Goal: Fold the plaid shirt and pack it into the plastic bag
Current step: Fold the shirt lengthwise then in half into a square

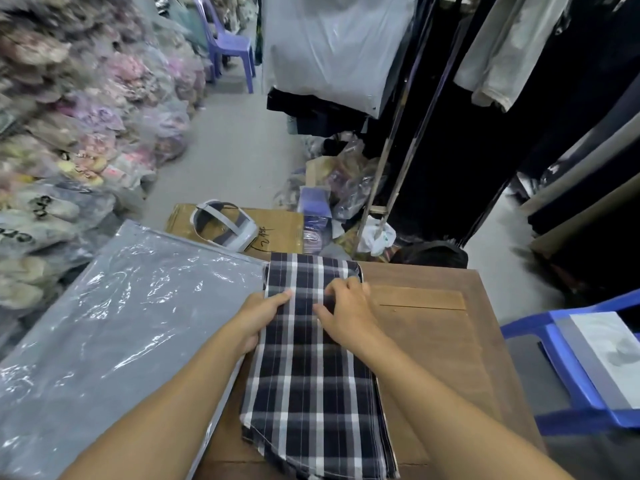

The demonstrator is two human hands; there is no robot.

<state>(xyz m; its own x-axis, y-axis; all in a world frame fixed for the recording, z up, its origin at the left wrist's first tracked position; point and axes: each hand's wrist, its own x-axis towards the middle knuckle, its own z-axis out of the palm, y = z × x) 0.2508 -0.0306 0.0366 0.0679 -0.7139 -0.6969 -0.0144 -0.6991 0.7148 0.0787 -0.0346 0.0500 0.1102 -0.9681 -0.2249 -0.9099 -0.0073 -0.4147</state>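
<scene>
The plaid shirt [311,375], dark navy with white and grey checks, lies folded into a long narrow strip on the brown wooden table [433,341]. It runs from the far edge toward me. My left hand [258,315] grips the strip's left edge, fingers on top of the cloth. My right hand [346,311] rests on the cloth near the right edge, fingers curled and pinching a fold. The plastic bag [114,323], large, clear over grey, lies flat to the left, partly under the shirt's left edge.
A cardboard box [277,228] with a grey headset [223,225] on it stands beyond the table. Bagged clothes pile along the left wall. Dark garments hang on racks at the right. A blue plastic chair [581,368] stands right of the table, another [228,43] far back.
</scene>
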